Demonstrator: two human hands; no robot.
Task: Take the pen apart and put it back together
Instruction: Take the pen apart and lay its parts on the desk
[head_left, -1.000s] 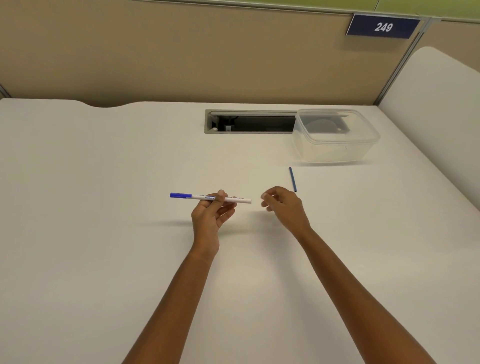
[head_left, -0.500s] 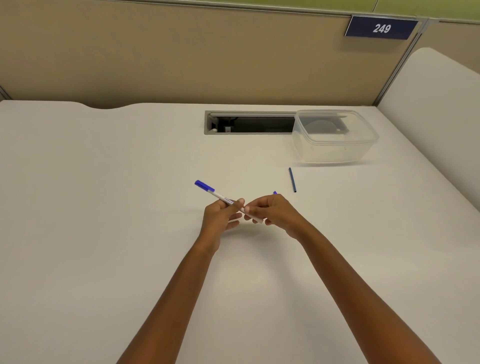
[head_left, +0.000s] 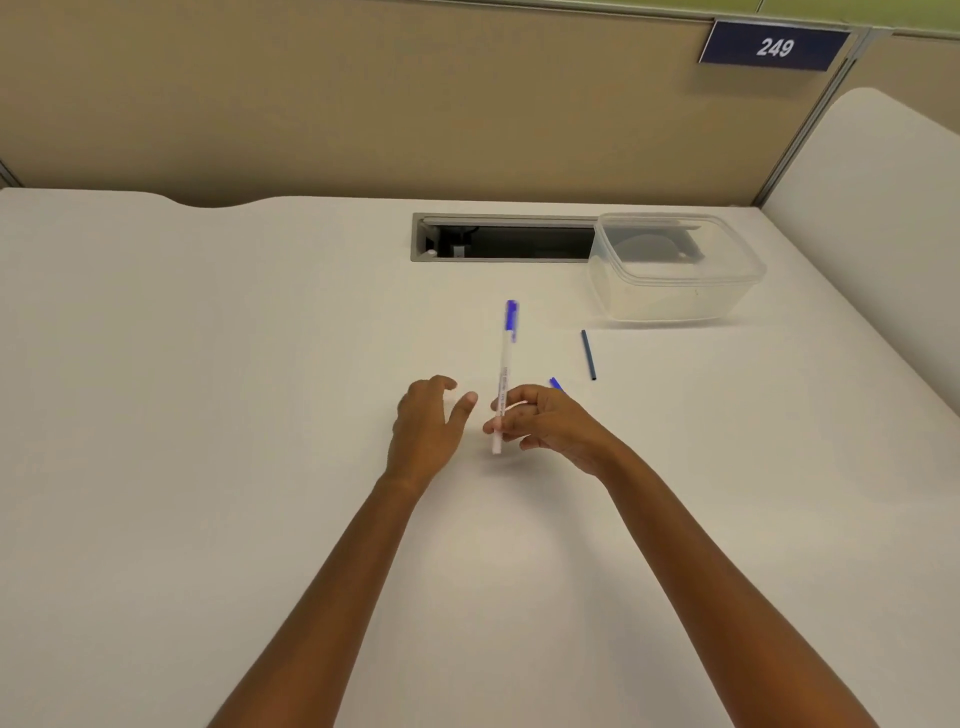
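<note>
A white pen barrel (head_left: 504, 374) with a blue cap at its far end stands nearly upright, pointing away from me. My right hand (head_left: 550, 423) pinches it near its lower end. A small blue piece (head_left: 556, 384) pokes out behind that hand's fingers; I cannot tell whether the hand holds it. My left hand (head_left: 428, 423) hovers just left of the barrel, fingers apart, holding nothing. A thin dark blue refill tube (head_left: 588, 355) lies on the white table (head_left: 208, 415), to the right of the barrel.
A clear plastic container (head_left: 675, 270) stands at the back right, partly over a grey cable slot (head_left: 498, 239) in the table. A tan partition rises behind, and a white panel borders the right side.
The barrel passed from my left hand to my right and swung from lying sideways to pointing away from me. My left hand let go and opened.
</note>
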